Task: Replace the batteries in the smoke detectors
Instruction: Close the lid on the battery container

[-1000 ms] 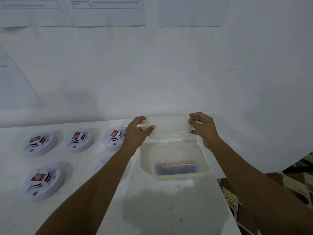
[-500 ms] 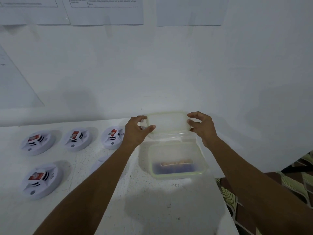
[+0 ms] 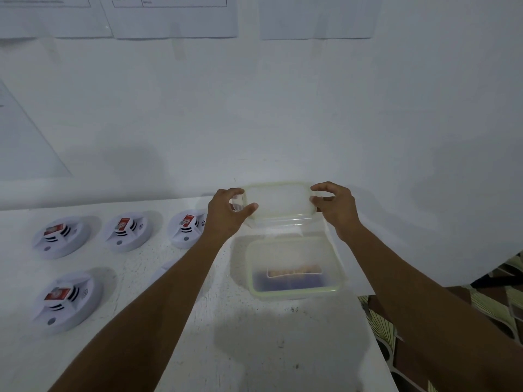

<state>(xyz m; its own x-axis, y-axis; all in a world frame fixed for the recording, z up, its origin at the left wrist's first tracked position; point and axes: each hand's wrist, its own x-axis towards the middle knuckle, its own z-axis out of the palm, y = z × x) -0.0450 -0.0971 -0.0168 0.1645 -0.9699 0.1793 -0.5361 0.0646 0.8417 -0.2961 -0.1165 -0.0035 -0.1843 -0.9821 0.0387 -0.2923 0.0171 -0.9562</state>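
Note:
A clear plastic lid (image 3: 278, 201) is held up near the wall, behind an open clear plastic container (image 3: 336, 267). My left hand (image 3: 226, 213) grips the lid's left end and my right hand (image 3: 335, 206) grips its right end. Batteries (image 3: 294, 274) lie in the bottom of the container, blurred through its wall. Several white round smoke detectors, each with a red battery on top, sit on the white table (image 3: 254, 349): three in a back row (image 3: 60, 236), (image 3: 127, 230), (image 3: 186, 226), and one nearer (image 3: 66, 301). Another detector (image 3: 164, 271) is mostly hidden behind my left forearm.
A white wall with taped paper sheets (image 3: 175, 18) stands right behind the table. The table's right edge runs diagonally at the lower right, with patterned floor (image 3: 486, 306) beyond it.
Both hands have kept hold of the lid, which sits a little higher and further back over the container. The view has shifted slightly.

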